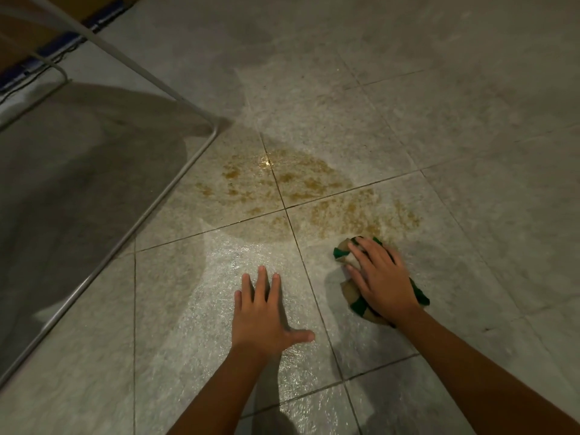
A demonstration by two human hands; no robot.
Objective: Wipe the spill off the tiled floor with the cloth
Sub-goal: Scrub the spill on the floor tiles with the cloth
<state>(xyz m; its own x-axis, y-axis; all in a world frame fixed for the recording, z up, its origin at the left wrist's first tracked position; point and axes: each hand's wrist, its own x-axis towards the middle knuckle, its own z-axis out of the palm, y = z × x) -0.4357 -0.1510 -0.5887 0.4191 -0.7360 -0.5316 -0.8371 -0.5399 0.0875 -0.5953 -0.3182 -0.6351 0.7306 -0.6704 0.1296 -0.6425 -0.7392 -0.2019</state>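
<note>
I am pressing my right hand (381, 279) flat on the bunched cloth (346, 248) at the near edge of the spill (301, 189); my left hand (263, 312), open, is bracing on the tiled floor (470, 136). Wiping is underway; next I should be pushing forward through the brown patch.

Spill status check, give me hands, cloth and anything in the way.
Left hand flat on tile, empty. Right hand pressing cloth at spill's near edge. Brown spill mostly unwiped. Metal frame left of it.

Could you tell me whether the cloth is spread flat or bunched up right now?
Bunched up. The cloth sits crumpled under the right hand, with folds poking out on both sides of the palm.
</note>
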